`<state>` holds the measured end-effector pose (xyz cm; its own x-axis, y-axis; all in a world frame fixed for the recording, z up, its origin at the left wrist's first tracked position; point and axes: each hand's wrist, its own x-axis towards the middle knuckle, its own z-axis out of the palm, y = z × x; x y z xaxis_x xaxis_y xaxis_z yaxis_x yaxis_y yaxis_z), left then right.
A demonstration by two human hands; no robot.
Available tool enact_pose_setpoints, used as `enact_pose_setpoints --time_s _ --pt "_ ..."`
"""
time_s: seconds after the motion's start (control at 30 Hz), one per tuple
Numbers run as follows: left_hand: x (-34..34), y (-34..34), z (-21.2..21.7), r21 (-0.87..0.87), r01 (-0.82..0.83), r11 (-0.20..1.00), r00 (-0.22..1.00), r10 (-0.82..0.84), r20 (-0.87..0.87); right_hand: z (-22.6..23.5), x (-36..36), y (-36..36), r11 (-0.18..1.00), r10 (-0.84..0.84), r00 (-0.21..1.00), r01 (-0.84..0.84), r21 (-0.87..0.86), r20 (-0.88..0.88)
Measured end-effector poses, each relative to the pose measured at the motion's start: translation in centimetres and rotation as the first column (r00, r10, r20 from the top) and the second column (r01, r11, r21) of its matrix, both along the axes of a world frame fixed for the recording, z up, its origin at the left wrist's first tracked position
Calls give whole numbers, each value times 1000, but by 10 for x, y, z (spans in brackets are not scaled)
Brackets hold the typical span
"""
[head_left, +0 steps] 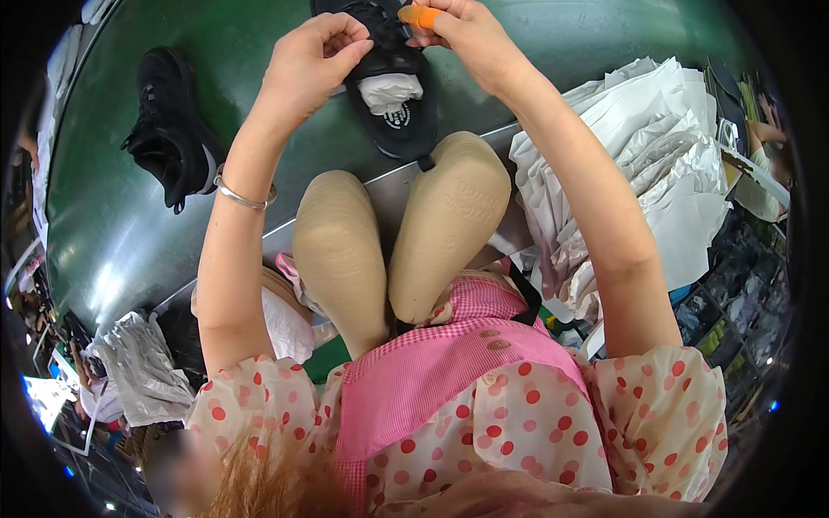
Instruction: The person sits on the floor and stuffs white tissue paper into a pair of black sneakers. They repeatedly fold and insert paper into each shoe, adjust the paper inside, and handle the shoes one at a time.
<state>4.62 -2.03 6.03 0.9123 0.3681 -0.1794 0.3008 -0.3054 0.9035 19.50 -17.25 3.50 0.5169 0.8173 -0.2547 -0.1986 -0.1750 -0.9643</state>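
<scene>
A black lace-up shoe (395,116) lies on the green tabletop, its heel toward me and its laced front cut off by the top edge. Crumpled white paper (390,91) fills its opening. On the left side of the laces, my left hand (315,65) is closed in a pinch, thumb against fingertips. My right hand (466,39) is also closed, at the right side of the laces, with an orange finger cover (420,17) on one digit. Whatever thin thing either pinch holds is lost against the black shoe. Farther left rests a second black shoe (168,125), apart from both hands.
The green table (95,224) has a metal front edge just ahead of my knees. A thick pile of white paper sheets (639,164) lies at the right. Crumpled clear plastic (142,367) is at the lower left. Racks with packed goods (743,302) stand far right.
</scene>
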Motion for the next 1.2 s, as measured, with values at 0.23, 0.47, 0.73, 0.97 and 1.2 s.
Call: enact_pose_setpoints --time_s 0.23,0.47,0.73,0.97,1.2 --pt "4 15 -22 -619 5 785 999 -24 -21 -4 6 -1 983 10 994 -31 -183 -112" --pt "3 3 -9 -530 26 847 989 -99 -109 33 -5 11 982 92 982 -117 -151 -163" --pt "9 -1 -3 -540 127 832 992 -121 46 86 -18 17 959 137 646 -275 62 751" --pt "6 3 -39 -348 -10 937 1000 5 -16 66 7 1 961 238 860 -141 -238 452" --pt "27 -18 -28 -697 -4 717 983 129 127 40 21 -46 951 267 650 -58 -304 711"
